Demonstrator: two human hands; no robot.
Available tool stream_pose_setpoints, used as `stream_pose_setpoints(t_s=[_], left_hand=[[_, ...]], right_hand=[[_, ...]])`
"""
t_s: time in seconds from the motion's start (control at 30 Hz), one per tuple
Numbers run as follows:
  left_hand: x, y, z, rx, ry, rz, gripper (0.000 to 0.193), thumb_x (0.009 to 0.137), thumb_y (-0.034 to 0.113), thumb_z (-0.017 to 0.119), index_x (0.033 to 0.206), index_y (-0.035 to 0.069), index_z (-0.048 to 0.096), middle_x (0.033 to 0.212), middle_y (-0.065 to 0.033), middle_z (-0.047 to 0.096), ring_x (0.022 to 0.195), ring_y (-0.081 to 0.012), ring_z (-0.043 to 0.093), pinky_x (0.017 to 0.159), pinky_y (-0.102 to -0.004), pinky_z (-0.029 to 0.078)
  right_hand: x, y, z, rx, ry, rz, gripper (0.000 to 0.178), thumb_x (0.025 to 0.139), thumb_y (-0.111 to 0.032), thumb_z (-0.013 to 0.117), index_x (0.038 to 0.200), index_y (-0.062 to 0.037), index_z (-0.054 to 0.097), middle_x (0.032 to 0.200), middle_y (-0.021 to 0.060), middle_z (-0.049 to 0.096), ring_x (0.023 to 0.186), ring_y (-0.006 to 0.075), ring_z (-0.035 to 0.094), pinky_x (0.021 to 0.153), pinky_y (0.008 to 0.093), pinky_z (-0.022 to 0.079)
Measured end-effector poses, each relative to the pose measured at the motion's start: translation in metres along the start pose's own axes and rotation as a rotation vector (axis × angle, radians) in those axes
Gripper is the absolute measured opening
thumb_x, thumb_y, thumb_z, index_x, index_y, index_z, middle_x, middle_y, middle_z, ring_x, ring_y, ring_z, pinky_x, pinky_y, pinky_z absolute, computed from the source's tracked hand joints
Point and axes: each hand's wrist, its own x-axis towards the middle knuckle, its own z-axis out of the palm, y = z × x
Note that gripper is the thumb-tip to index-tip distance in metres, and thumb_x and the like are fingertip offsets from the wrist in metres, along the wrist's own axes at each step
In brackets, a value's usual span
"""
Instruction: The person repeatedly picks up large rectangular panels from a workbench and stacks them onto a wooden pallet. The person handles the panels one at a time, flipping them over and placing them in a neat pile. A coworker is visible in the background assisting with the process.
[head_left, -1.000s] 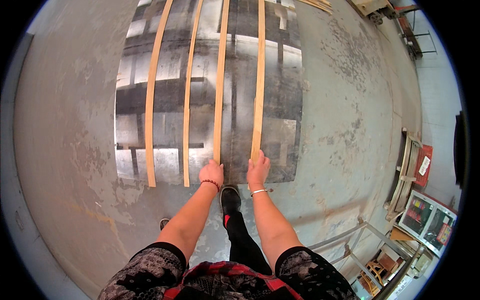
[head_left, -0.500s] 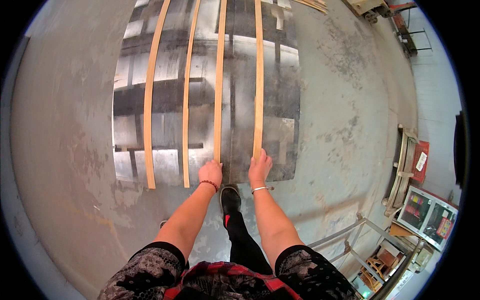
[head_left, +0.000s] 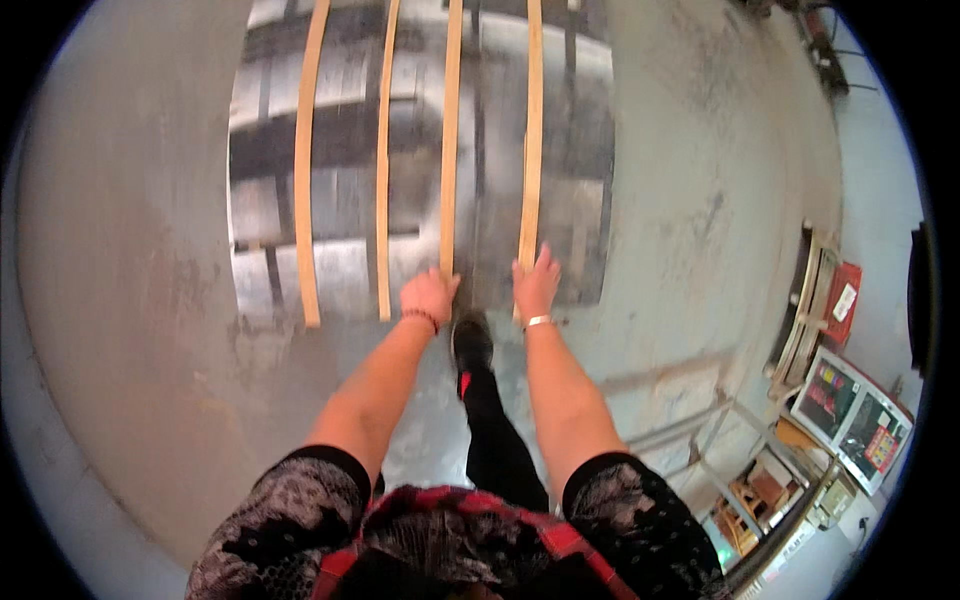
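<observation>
Several long, pale wooden strips lie side by side, running away from me over a large dark panel (head_left: pixel 345 205) with white and grey patches. My left hand (head_left: pixel 430 298) is closed at the near end of the third strip from the left (head_left: pixel 450 170), its fingers curled. On the rightmost strip (head_left: pixel 531 160) rests my right hand (head_left: pixel 537 285), thumb and fingers apart on either side of the wood near its end. The leftmost strip (head_left: pixel 305 200) and the thinner second strip (head_left: pixel 383 200) stick out slightly past the panel's near edge, untouched.
My black shoe (head_left: pixel 471 345) stands just short of the panel on the worn grey floor (head_left: pixel 690 280). At the right are a wooden bench-like piece (head_left: pixel 800 310), a red crate (head_left: pixel 845 305), a glass-doored cabinet (head_left: pixel 853 420) and a metal frame (head_left: pixel 690 430).
The view has tilted, so panel and strips sit higher in the picture. My right hand's fingers have spread and it lies further up the strip from its end. My left hand stays closed.
</observation>
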Motion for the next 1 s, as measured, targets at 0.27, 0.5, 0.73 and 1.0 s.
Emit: stream_pose_setpoints(t_s=[0.27, 0.5, 0.73, 1.0], left_hand=[[-0.191, -0.157, -0.047, 0.148, -0.441, -0.006, 0.044, 0.085, 0.041, 0.049, 0.104, 0.002, 0.052, 0.099, -0.0197, 0.06, 0.094, -0.0381, 0.056, 0.079, -0.0468, 0.045], [-0.416, -0.341, -0.145, 0.44, -0.965, -0.269, 0.053, 0.081, 0.046, 0.05, 0.112, 0.003, 0.055, 0.112, -0.0232, 0.056, 0.107, -0.0364, 0.053, 0.089, -0.0442, 0.043], [-0.381, -0.31, -0.218, 0.463, -0.487, 0.169, 0.041, 0.081, 0.039, 0.047, 0.096, 0.004, 0.062, 0.092, -0.0203, 0.063, 0.087, -0.036, 0.061, 0.077, -0.0446, 0.047], [-0.391, -0.146, -0.346, 0.449, -0.222, 0.797, 0.037, 0.085, 0.038, 0.049, 0.094, 0.004, 0.062, 0.09, -0.0201, 0.063, 0.085, -0.0368, 0.06, 0.074, -0.0444, 0.048]], right_hand=[[-0.206, 0.087, -0.065, -0.006, -0.173, 0.245, 0.052, 0.076, -0.026, 0.063, 0.118, 0.0008, 0.046, 0.112, 0.0227, 0.049, 0.103, 0.0379, 0.046, 0.089, 0.0449, 0.038], [-0.433, 0.087, -0.181, -0.099, -0.784, 0.184, 0.036, 0.083, -0.036, 0.054, 0.087, -0.0011, 0.061, 0.088, 0.0209, 0.06, 0.084, 0.0398, 0.056, 0.072, 0.0473, 0.045], [-0.573, -0.013, -0.261, 0.505, -0.315, 0.528, 0.033, 0.082, -0.033, 0.056, 0.096, -0.004, 0.062, 0.088, 0.0179, 0.063, 0.087, 0.0331, 0.06, 0.076, 0.0402, 0.046], [-0.775, -0.131, -0.308, 0.357, -0.358, 0.578, 0.033, 0.08, -0.03, 0.055, 0.102, -0.0049, 0.061, 0.092, 0.016, 0.063, 0.088, 0.0304, 0.059, 0.077, 0.0391, 0.047]])
